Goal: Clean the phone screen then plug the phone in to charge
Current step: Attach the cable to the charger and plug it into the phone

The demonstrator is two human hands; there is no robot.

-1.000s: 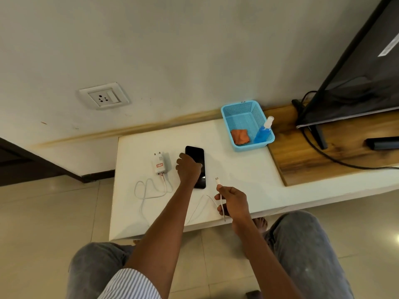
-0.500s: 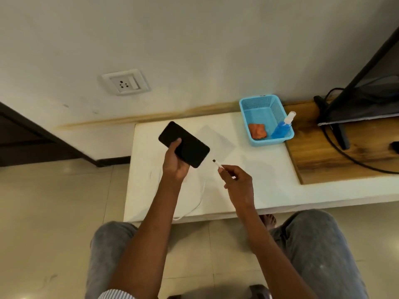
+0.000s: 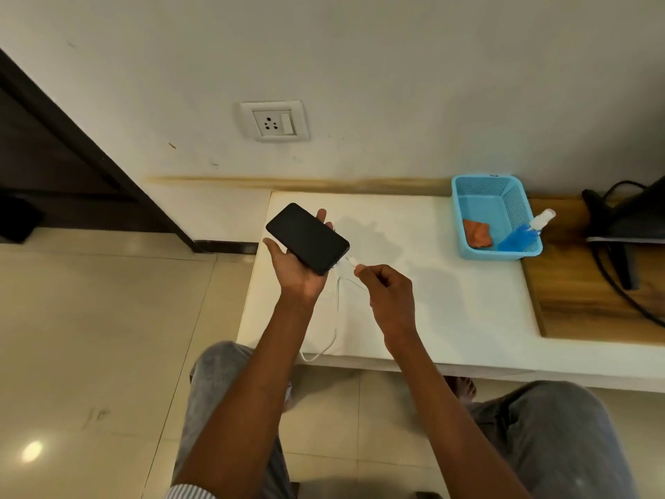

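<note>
Left hand [image 3: 300,271] cradling phone [image 3: 307,238] above tabletop [image 3: 431,300], fingers wrapped; right hand [image 3: 387,295] fingers pinching cable plug [image 3: 351,261] at phone's port.

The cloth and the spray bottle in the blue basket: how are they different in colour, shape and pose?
The cloth is orange; the spray bottle is blue with a white top. The cloth is soft and crumpled; the bottle is rigid. The cloth lies on the floor of the basket; the bottle leans on the right wall, with its top out past the rim. Both are in the same basket, and no hand touches them.
</note>
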